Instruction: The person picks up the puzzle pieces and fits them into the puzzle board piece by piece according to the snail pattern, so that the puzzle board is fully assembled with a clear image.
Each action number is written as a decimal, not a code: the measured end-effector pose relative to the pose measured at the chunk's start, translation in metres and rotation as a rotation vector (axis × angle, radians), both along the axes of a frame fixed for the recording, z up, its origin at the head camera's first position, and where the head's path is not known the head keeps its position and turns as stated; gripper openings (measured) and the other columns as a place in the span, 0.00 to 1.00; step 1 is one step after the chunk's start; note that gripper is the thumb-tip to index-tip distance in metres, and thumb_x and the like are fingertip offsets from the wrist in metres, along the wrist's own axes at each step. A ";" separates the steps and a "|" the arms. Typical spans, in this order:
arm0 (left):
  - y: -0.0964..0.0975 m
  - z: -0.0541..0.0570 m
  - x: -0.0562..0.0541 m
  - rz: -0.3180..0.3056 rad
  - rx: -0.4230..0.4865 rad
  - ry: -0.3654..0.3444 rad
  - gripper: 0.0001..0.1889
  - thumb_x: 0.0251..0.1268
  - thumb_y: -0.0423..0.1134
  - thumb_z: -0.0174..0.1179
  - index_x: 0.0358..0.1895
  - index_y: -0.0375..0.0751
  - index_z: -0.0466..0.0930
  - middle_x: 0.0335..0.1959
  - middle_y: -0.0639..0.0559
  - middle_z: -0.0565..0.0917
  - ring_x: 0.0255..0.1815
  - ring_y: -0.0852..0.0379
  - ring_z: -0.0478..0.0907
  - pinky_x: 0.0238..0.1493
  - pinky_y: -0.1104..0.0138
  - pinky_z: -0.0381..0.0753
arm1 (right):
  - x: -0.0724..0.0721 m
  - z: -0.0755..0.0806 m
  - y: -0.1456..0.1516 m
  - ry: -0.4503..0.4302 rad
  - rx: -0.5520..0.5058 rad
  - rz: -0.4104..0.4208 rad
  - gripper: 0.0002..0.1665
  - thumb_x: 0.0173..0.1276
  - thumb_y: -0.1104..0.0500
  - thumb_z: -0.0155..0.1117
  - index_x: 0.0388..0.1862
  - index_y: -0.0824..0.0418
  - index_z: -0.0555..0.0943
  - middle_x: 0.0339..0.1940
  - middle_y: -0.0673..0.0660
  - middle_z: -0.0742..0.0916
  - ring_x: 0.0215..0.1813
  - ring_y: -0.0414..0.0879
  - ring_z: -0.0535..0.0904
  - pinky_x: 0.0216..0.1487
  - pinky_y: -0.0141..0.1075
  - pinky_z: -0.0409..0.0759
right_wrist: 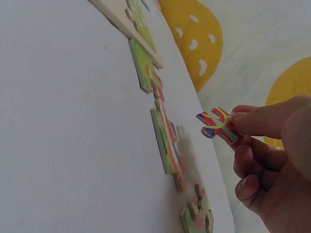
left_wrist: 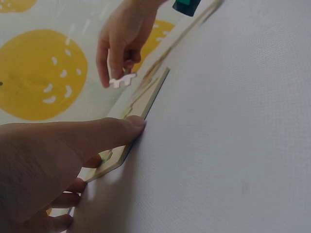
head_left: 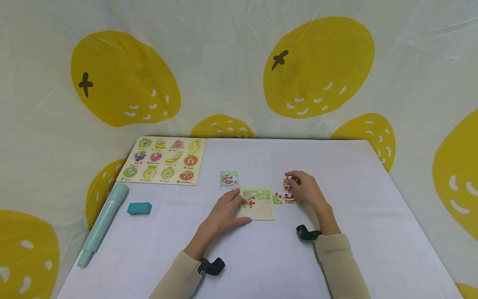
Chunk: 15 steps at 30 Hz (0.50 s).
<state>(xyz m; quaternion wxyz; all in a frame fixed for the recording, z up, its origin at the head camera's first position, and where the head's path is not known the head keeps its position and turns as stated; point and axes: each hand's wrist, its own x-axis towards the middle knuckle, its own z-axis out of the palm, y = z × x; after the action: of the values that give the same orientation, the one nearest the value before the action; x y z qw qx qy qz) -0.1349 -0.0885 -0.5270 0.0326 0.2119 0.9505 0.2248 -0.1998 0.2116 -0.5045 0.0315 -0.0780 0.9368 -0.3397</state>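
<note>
Right hand pinches a jigsaw piece lifted off the table, right of and beyond the wooden puzzle tray, which the left hand steadies flat-fingered at its left edge, loose pieces lying between.

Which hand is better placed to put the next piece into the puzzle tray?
Probably the right hand: it already pinches a puzzle piece lifted off the table, beside the loose pieces. The left hand rests on the puzzle tray, steadying it.
</note>
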 end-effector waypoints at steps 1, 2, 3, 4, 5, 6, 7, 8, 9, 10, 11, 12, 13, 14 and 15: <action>0.000 0.000 0.000 0.000 -0.002 0.001 0.30 0.52 0.59 0.73 0.55 0.46 0.81 0.72 0.43 0.72 0.75 0.45 0.66 0.75 0.52 0.67 | 0.001 0.001 -0.001 0.007 -0.009 0.007 0.19 0.77 0.56 0.54 0.62 0.60 0.80 0.46 0.61 0.85 0.42 0.50 0.78 0.39 0.37 0.76; 0.000 0.000 0.000 0.000 -0.004 0.003 0.30 0.52 0.59 0.73 0.55 0.46 0.81 0.72 0.43 0.72 0.75 0.45 0.66 0.75 0.53 0.67 | 0.001 0.002 -0.001 0.010 -0.020 0.011 0.19 0.76 0.56 0.55 0.61 0.60 0.80 0.46 0.60 0.85 0.42 0.50 0.78 0.38 0.37 0.76; 0.000 0.000 0.000 0.000 -0.008 0.004 0.30 0.52 0.59 0.73 0.55 0.46 0.81 0.72 0.43 0.72 0.75 0.45 0.67 0.75 0.53 0.67 | 0.001 0.002 -0.002 0.014 -0.028 0.014 0.19 0.76 0.56 0.55 0.60 0.60 0.81 0.45 0.60 0.86 0.41 0.50 0.78 0.38 0.36 0.76; 0.000 0.000 0.000 -0.001 -0.009 0.006 0.30 0.52 0.59 0.73 0.55 0.46 0.81 0.72 0.43 0.72 0.75 0.45 0.67 0.75 0.53 0.67 | 0.002 0.003 -0.003 0.019 -0.035 0.016 0.18 0.76 0.56 0.55 0.59 0.60 0.81 0.44 0.60 0.86 0.41 0.50 0.78 0.38 0.36 0.76; 0.000 0.000 0.000 -0.001 -0.009 0.007 0.30 0.52 0.59 0.73 0.55 0.46 0.81 0.72 0.43 0.72 0.75 0.45 0.67 0.75 0.53 0.67 | 0.002 0.003 -0.004 0.021 -0.040 0.019 0.18 0.76 0.56 0.56 0.59 0.60 0.81 0.44 0.60 0.86 0.41 0.50 0.79 0.37 0.35 0.76; 0.000 0.000 0.000 -0.002 -0.009 0.008 0.30 0.52 0.59 0.74 0.55 0.45 0.81 0.72 0.43 0.72 0.75 0.45 0.67 0.75 0.53 0.68 | 0.002 0.003 -0.006 0.022 -0.046 0.022 0.17 0.75 0.56 0.56 0.58 0.60 0.82 0.43 0.59 0.86 0.41 0.50 0.79 0.37 0.35 0.76; 0.000 0.000 0.000 -0.002 -0.008 0.008 0.30 0.52 0.59 0.74 0.54 0.45 0.81 0.72 0.43 0.72 0.74 0.44 0.67 0.75 0.53 0.68 | 0.003 0.004 -0.007 0.021 -0.050 0.025 0.17 0.75 0.56 0.57 0.57 0.61 0.82 0.43 0.59 0.87 0.41 0.49 0.79 0.37 0.35 0.77; 0.000 0.000 0.000 -0.002 -0.007 0.009 0.30 0.52 0.59 0.74 0.54 0.45 0.81 0.72 0.42 0.72 0.74 0.44 0.67 0.74 0.53 0.68 | 0.003 0.004 -0.009 0.014 -0.054 0.024 0.17 0.75 0.56 0.57 0.57 0.60 0.82 0.43 0.59 0.87 0.41 0.49 0.79 0.37 0.34 0.77; 0.000 0.000 0.000 -0.002 -0.006 0.009 0.30 0.52 0.58 0.74 0.54 0.45 0.81 0.72 0.42 0.72 0.74 0.44 0.67 0.74 0.53 0.68 | 0.003 0.004 -0.010 0.009 -0.057 0.026 0.16 0.75 0.56 0.58 0.57 0.60 0.82 0.43 0.58 0.87 0.41 0.49 0.79 0.37 0.33 0.77; 0.000 0.001 0.000 -0.002 -0.003 0.009 0.30 0.52 0.58 0.74 0.54 0.45 0.81 0.72 0.42 0.72 0.74 0.44 0.67 0.74 0.52 0.68 | 0.003 0.004 -0.012 0.004 -0.060 0.031 0.16 0.75 0.56 0.58 0.57 0.61 0.82 0.42 0.58 0.87 0.41 0.49 0.79 0.36 0.33 0.77; 0.000 0.001 0.000 -0.002 -0.003 0.009 0.30 0.52 0.58 0.74 0.54 0.45 0.81 0.71 0.42 0.72 0.74 0.44 0.67 0.74 0.52 0.68 | 0.004 0.004 -0.014 -0.002 -0.064 0.036 0.16 0.74 0.57 0.59 0.57 0.61 0.81 0.42 0.58 0.87 0.41 0.49 0.79 0.36 0.32 0.76; 0.000 0.000 0.000 -0.002 -0.002 0.009 0.30 0.51 0.58 0.74 0.54 0.45 0.81 0.71 0.42 0.72 0.74 0.44 0.67 0.74 0.52 0.68 | 0.004 0.004 -0.016 -0.003 -0.065 0.043 0.16 0.74 0.57 0.59 0.56 0.62 0.81 0.41 0.58 0.87 0.41 0.48 0.79 0.35 0.32 0.76; 0.000 0.000 0.000 -0.002 -0.002 0.010 0.30 0.51 0.58 0.75 0.54 0.45 0.81 0.71 0.42 0.72 0.74 0.44 0.68 0.74 0.52 0.68 | 0.004 0.004 -0.019 -0.008 -0.067 0.048 0.16 0.74 0.57 0.60 0.55 0.62 0.82 0.41 0.57 0.87 0.40 0.48 0.78 0.35 0.32 0.76; 0.000 0.000 0.000 -0.003 -0.002 0.010 0.30 0.51 0.58 0.75 0.54 0.45 0.81 0.71 0.42 0.72 0.74 0.44 0.68 0.74 0.52 0.68 | 0.005 0.004 -0.021 -0.012 -0.068 0.053 0.16 0.74 0.56 0.60 0.55 0.62 0.82 0.40 0.57 0.87 0.39 0.47 0.78 0.34 0.32 0.75; 0.000 0.000 0.000 -0.003 -0.002 0.011 0.30 0.51 0.58 0.75 0.54 0.45 0.81 0.71 0.42 0.72 0.74 0.44 0.68 0.74 0.52 0.68 | 0.005 0.004 -0.023 -0.014 -0.068 0.059 0.15 0.73 0.56 0.61 0.53 0.62 0.82 0.39 0.56 0.87 0.38 0.47 0.78 0.34 0.31 0.75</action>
<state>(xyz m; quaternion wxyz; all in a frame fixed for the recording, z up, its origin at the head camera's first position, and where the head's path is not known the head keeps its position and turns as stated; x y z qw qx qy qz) -0.1347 -0.0882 -0.5268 0.0280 0.2142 0.9507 0.2226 -0.1947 0.1884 -0.5003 0.0452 -0.1044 0.9216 -0.3710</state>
